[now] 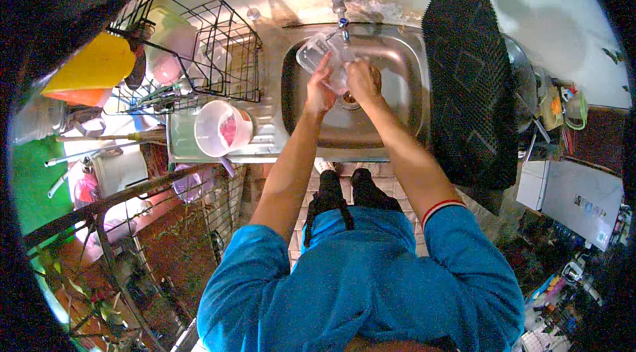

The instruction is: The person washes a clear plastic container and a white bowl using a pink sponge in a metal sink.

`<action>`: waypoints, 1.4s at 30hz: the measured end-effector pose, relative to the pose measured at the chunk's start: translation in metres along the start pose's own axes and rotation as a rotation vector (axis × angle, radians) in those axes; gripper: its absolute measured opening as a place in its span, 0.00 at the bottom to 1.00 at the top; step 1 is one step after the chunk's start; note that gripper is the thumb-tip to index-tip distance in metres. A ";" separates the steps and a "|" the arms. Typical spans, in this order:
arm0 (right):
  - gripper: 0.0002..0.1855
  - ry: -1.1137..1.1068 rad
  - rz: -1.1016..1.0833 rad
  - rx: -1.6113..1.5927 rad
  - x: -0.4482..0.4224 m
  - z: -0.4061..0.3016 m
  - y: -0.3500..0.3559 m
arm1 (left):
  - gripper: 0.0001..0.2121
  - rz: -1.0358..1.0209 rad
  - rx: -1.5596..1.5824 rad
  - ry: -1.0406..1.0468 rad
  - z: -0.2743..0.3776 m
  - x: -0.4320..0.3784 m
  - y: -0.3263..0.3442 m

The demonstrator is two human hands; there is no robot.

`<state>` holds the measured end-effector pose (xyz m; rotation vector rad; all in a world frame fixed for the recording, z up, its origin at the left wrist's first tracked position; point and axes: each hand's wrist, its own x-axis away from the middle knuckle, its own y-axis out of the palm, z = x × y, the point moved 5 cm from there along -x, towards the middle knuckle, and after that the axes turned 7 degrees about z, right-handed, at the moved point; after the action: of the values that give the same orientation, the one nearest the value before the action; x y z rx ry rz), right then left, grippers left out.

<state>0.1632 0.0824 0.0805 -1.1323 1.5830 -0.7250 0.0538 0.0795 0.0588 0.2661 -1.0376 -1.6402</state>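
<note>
Over the stainless steel sink (397,123), my left hand (322,85) grips a clear plastic container (312,52) that is tilted under the tap. My right hand (364,81) is closed at the container's right side; whether its fingers hold anything else is hidden. Directly above the container is a metal tap (344,29) with a blue mark. The drain (351,99) shows just below my hands. To the left, on the ribbed drainboard (263,141), stands a white translucent plastic tub (223,128) with a red-and-white patch on its side.
A black wire dish rack (228,54) holding plastic containers stands at the left. A black textured mat (469,84) rises along the sink's right edge, with metal cookware (519,79) behind it. Nearer me on the left runs a rusty metal railing (119,198). A white refrigerator (579,203) is farther right.
</note>
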 end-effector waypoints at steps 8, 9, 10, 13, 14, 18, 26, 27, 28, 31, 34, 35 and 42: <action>0.13 0.038 -0.442 -0.256 0.019 -0.041 -0.007 | 0.32 -0.001 0.059 0.000 -0.009 0.001 -0.023; 0.13 0.043 -0.441 -0.252 0.019 -0.041 -0.005 | 0.31 0.024 0.036 0.005 -0.009 0.004 -0.018; 0.13 0.118 -0.412 -0.276 0.019 -0.039 -0.004 | 0.31 0.022 0.037 0.001 -0.009 0.007 -0.012; 0.14 0.262 -0.401 -0.338 0.017 -0.037 -0.001 | 0.29 0.075 -0.107 0.056 -0.006 0.018 -0.001; 0.14 0.330 -0.418 -0.378 0.014 -0.037 0.000 | 0.29 0.116 -0.169 0.083 -0.008 0.017 -0.007; 0.14 0.394 -0.231 -0.554 -0.002 -0.041 0.002 | 0.29 0.054 -0.205 0.153 -0.015 0.014 -0.024; 0.13 0.228 -0.156 -0.427 -0.007 -0.052 -0.010 | 0.30 0.055 -0.627 0.323 0.014 0.037 -0.014; 0.13 0.153 -0.240 -0.380 -0.001 -0.056 -0.008 | 0.31 0.038 -0.742 0.289 0.018 0.040 -0.013; 0.13 0.147 -0.241 -0.380 0.005 -0.058 -0.009 | 0.31 0.042 -0.740 0.293 0.022 0.043 -0.010; 0.12 0.131 -0.180 -0.432 0.012 -0.058 -0.015 | 0.33 -0.032 -0.712 0.460 0.040 0.059 0.021; 0.13 0.251 -0.059 -0.255 0.000 -0.054 -0.014 | 0.35 -0.074 -0.922 0.465 0.022 0.057 0.002; 0.13 0.275 -0.069 -0.320 -0.005 -0.053 -0.019 | 0.37 -0.096 -0.731 0.505 0.018 0.059 0.008; 0.14 0.104 -0.228 -0.508 0.028 -0.069 -0.016 | 0.30 0.044 -0.558 0.362 0.034 0.050 -0.022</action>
<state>0.1021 0.0451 0.1051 -1.6887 1.8009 -0.5447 -0.0008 0.0524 0.0789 0.1547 -0.2920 -1.6925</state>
